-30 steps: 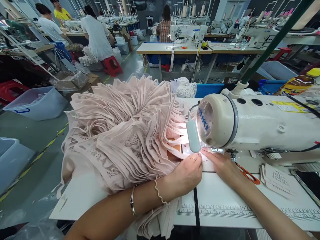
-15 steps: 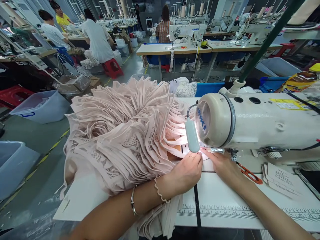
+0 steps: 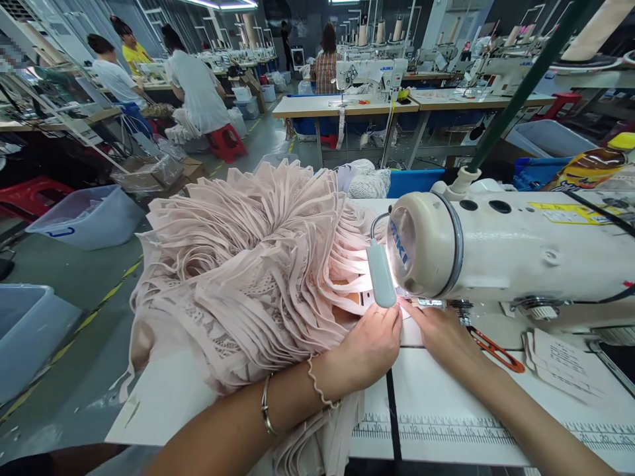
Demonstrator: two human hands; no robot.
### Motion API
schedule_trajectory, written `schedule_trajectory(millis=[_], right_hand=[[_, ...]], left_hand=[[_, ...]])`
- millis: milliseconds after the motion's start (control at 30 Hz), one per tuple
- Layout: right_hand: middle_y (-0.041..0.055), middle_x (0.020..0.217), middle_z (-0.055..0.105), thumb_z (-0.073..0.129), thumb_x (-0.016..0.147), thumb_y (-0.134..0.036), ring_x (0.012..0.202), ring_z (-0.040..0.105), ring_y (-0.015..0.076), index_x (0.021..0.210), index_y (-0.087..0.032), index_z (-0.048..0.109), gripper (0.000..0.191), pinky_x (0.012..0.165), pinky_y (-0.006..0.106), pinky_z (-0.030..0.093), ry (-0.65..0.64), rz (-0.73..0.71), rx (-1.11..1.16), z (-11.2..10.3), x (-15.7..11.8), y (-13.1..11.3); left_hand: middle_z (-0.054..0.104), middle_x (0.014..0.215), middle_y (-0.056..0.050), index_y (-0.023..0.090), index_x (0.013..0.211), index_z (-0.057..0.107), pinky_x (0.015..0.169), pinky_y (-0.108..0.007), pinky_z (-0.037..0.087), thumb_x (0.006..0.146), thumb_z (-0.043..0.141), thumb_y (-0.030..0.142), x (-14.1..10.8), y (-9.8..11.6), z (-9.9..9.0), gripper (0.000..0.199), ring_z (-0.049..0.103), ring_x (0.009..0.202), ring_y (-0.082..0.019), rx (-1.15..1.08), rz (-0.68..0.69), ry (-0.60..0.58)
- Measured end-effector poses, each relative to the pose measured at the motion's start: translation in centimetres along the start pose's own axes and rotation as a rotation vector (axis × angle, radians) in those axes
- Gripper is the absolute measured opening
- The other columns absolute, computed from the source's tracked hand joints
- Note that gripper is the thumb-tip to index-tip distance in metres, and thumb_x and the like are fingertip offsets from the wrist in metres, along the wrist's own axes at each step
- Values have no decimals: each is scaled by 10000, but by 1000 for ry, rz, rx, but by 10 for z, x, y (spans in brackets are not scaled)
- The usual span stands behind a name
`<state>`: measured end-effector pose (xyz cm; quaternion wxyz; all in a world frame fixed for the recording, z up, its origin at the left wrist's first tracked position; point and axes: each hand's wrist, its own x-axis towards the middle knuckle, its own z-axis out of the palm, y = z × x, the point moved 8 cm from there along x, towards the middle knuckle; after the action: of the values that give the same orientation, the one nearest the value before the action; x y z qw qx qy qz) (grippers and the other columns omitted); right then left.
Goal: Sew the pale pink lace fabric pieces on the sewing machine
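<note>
My left hand [image 3: 380, 337] is closed in a pinch on the edge of the pale pink fabric, just below the grey-green lamp [image 3: 381, 272]. Beside it, my right hand [image 3: 436, 328] reaches under the head of the white sewing machine [image 3: 516, 244], fingers stretched toward the lit needle area; its fingertips are partly hidden. A large bundle of pale pink lace fabric pieces [image 3: 238, 264] lies left of the machine and hangs over the front edge under my left forearm. The needle itself is hidden behind the lamp.
Orange-handled snips [image 3: 496, 349] and paper labels [image 3: 560, 363] lie right of my right hand. A ruler strip [image 3: 446, 430] runs along the table's front. Plastic bins [image 3: 89, 215] stand on the floor at left. Several people sit at machines farther back.
The camera view has shifted slightly, so the scene sits a little lower. Both hands stay near the needle area. A dark shape now shows at the bottom left.
</note>
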<state>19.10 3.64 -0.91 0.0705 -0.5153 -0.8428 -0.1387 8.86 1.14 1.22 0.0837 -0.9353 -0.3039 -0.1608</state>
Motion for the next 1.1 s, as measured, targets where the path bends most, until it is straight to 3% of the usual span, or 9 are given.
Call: schedule_trajectory(millis=[233, 467, 533, 600, 667, 733, 867, 1100], right_hand=[[109, 1103, 712, 334, 842, 12, 983, 645, 254, 1206, -204, 672, 542, 862, 390, 511, 41, -2, -60, -5, 4, -2], [79, 931, 727, 334, 839, 3, 822, 662, 221, 1196, -233, 689, 555, 747, 346, 520, 5, 10, 58, 2, 5, 4], [76, 952, 728, 330, 831, 12, 815, 661, 211, 1212, -231, 688, 575, 752, 338, 523, 29, 12, 101, -1, 4, 5], [68, 975, 728, 329, 838, 10, 853, 665, 200, 1262, -245, 667, 599, 754, 316, 531, 61, 31, 162, -5, 2, 7], [45, 957, 730, 333, 861, -7, 851, 671, 180, 1280, -278, 657, 595, 739, 293, 545, 78, 50, 232, -8, -1, 8], [30, 956, 735, 344, 884, -30, 825, 681, 163, 1226, -295, 683, 549, 731, 282, 561, 91, 63, 290, -9, -4, 9], [25, 1037, 747, 371, 911, -69, 900, 704, 179, 1107, -282, 717, 451, 799, 315, 583, 111, 84, 351, -12, -5, 9], [18, 1141, 734, 377, 930, -62, 1007, 689, 166, 1209, -279, 682, 466, 895, 301, 555, 146, 20, 334, -24, -4, -2]], left_hand=[[590, 1273, -237, -10, 1256, 528, 978, -404, 498, 980, 376, 91, 0, -2, -1, 330, 617, 1132, -265, 14, -2, 20], [605, 1284, -213, 13, 1292, 518, 1018, -413, 441, 970, 339, 49, -3, 2, -3, 370, 604, 1145, -249, 124, 9, 4], [626, 1231, -199, 27, 1233, 551, 1001, -403, 432, 970, 333, 33, -3, 4, -9, 341, 614, 1096, -239, 182, 41, 0], [654, 1079, -151, 62, 1117, 587, 888, -367, 464, 967, 339, 17, -3, 1, -13, 294, 627, 960, -216, 203, 51, -24], [623, 920, -86, 93, 1028, 587, 752, -332, 466, 954, 349, -8, -2, -8, -16, 269, 600, 825, -193, 173, 30, -53], [586, 881, -57, 117, 997, 571, 710, -322, 456, 951, 370, -6, -2, -18, -16, 239, 575, 804, -191, 100, 3, -71], [603, 993, -70, 150, 962, 552, 794, -328, 471, 983, 430, 64, -3, -32, -14, 150, 567, 928, -207, -59, -15, -79], [611, 970, -52, 152, 897, 563, 796, -305, 474, 999, 443, 92, 4, -41, -15, 169, 555, 933, -191, -131, -43, -135]])
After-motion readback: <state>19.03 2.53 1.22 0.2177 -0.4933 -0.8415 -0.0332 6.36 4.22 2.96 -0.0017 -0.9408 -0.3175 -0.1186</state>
